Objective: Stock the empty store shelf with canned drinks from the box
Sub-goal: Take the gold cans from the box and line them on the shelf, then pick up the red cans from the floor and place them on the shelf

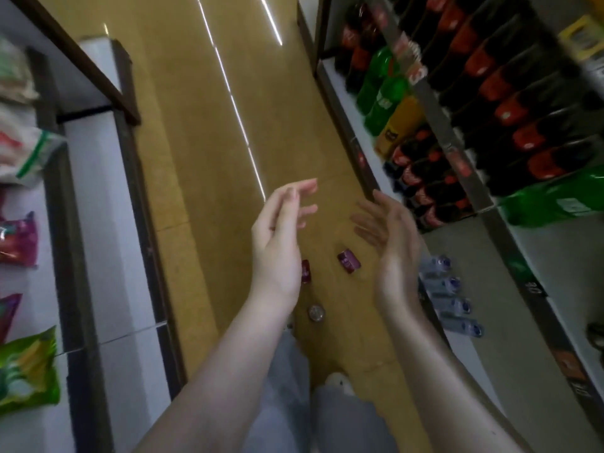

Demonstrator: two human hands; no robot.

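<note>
Glossy tan floor (202, 158) runs up the middle of my view, between white shelving (108, 223) at left and plastic soda bottles (490, 86) at upper right. At centre my left hand (281, 243) and right hand (389, 237) face palm to palm, fingers loose, holding nothing. On the floor beneath: a maroon can (348, 265) between them, a second maroon can (305, 271) half hidden by the left wrist, and a silver-topped can (316, 313) upright lower down.
</note>
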